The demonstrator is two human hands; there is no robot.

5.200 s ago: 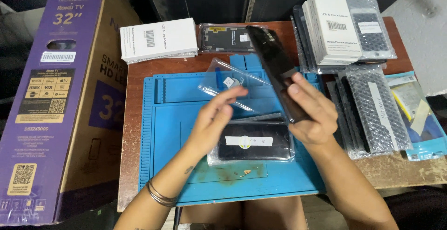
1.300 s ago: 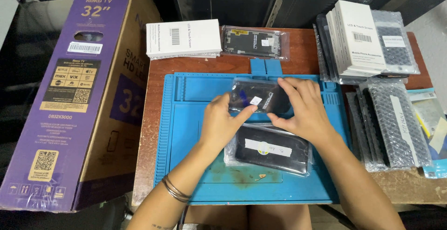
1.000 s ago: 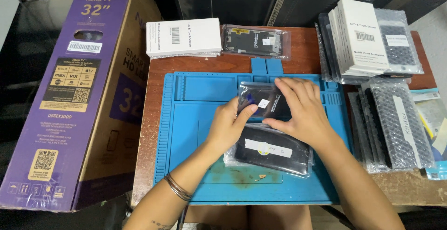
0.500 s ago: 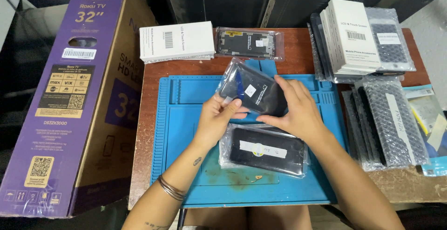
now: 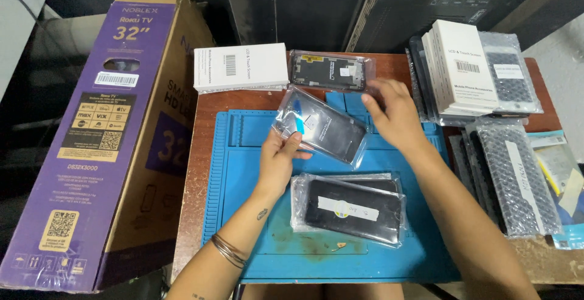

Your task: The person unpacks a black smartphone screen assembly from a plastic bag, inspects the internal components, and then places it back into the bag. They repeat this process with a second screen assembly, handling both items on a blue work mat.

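1. Left hand (image 5: pixel 277 160) lifts a bagged phone screen (image 5: pixel 321 128) over the blue mat (image 5: pixel 243 154), fingers clamped on its near corner.
2. Right hand (image 5: pixel 392 108) hovers beside it near the counter's far edge, fingers apart.
3. Judged step: sorting; a second bagged screen (image 5: pixel 350 209) lies on the mat.

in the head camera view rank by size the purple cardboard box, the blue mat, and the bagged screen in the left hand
1. purple cardboard box
2. blue mat
3. bagged screen, held by the left hand
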